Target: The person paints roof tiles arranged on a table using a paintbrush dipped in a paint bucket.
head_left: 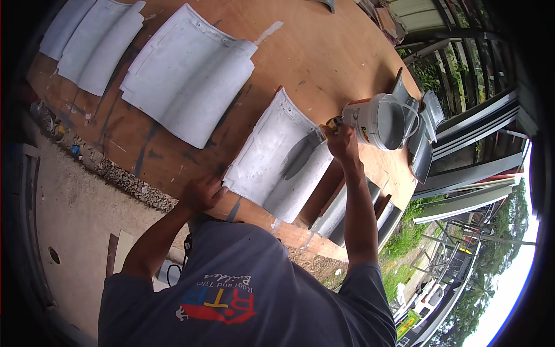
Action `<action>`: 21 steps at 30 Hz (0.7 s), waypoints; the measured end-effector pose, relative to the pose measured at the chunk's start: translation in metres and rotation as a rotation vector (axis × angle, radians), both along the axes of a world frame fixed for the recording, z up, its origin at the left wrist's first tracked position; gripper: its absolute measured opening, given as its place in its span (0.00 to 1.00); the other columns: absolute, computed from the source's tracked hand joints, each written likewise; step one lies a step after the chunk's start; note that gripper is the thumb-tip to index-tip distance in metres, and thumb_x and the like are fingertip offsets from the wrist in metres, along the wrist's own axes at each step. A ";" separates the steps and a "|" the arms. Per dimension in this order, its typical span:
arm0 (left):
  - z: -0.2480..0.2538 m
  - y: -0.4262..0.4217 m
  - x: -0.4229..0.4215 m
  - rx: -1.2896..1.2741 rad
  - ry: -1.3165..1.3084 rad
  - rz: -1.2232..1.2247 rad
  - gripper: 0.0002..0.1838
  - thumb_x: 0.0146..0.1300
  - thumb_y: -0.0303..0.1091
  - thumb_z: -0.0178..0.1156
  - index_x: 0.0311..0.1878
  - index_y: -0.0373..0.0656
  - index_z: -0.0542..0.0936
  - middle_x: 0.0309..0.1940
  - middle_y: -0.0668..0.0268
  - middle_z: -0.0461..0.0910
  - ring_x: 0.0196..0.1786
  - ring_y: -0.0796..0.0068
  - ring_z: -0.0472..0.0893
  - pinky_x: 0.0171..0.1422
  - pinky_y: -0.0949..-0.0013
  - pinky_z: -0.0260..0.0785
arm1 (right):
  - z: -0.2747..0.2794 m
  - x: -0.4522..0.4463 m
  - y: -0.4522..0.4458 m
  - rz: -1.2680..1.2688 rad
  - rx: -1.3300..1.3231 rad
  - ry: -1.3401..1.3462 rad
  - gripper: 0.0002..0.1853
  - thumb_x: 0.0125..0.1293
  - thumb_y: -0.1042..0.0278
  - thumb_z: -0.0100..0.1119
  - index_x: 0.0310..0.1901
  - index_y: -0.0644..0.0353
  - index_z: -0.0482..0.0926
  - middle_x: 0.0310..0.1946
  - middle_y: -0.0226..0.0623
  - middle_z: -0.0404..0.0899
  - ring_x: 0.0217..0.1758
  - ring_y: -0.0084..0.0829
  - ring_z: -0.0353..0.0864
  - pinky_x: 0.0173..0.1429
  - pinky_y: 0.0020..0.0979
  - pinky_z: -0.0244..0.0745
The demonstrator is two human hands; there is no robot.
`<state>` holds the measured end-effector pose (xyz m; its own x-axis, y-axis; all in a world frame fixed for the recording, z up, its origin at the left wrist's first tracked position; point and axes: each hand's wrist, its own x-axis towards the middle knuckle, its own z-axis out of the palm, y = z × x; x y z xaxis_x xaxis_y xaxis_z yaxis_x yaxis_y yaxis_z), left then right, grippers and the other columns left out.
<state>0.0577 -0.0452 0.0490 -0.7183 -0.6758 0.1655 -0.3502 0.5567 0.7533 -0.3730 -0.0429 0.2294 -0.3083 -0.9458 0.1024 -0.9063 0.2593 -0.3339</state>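
- Head view: paint-marked wooden table (312, 52) outdoors, with concrete ground (81, 185) on one side and greenery (399, 243) on the other.
- White curved tile (269, 156), part brushed grey, lies on it between both hands.
- Left hand (202, 193) touches the tile's near corner; whether it grips, I cannot tell.
- Right hand (344, 140) holds a brush (332, 124) at the opposite edge.
- White bucket (354, 112), just beyond that hand, looks grey inside.

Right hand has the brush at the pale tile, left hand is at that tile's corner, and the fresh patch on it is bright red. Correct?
Not the colour: the head view shows the patch as dark grey, not red. The right hand does have the brush at the pale tile, with the left hand at its corner.
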 end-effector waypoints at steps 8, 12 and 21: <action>-0.003 0.002 0.001 0.043 0.018 -0.008 0.16 0.70 0.48 0.68 0.48 0.45 0.86 0.35 0.57 0.84 0.34 0.51 0.86 0.38 0.52 0.80 | -0.026 0.008 -0.010 -0.074 -0.142 0.028 0.11 0.66 0.68 0.69 0.33 0.68 0.79 0.27 0.55 0.84 0.30 0.57 0.86 0.38 0.50 0.80; -0.007 0.003 0.002 0.020 0.012 -0.004 0.17 0.70 0.48 0.68 0.50 0.46 0.86 0.36 0.57 0.84 0.34 0.51 0.86 0.38 0.51 0.80 | -0.021 0.015 -0.001 -0.104 -0.122 0.334 0.08 0.66 0.70 0.65 0.32 0.66 0.79 0.25 0.53 0.83 0.29 0.59 0.86 0.35 0.51 0.80; -0.001 0.000 0.002 0.036 0.005 -0.035 0.18 0.71 0.48 0.67 0.55 0.46 0.85 0.37 0.57 0.83 0.36 0.50 0.86 0.39 0.51 0.80 | -0.035 0.036 -0.021 -0.140 -0.173 0.222 0.09 0.66 0.69 0.63 0.32 0.66 0.79 0.27 0.57 0.84 0.30 0.58 0.87 0.36 0.51 0.80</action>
<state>0.0601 -0.0447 0.0481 -0.7409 -0.6559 0.1447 -0.3274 0.5408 0.7748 -0.3366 -0.0636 0.1943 -0.3864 -0.8584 0.3375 -0.9214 0.3431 -0.1823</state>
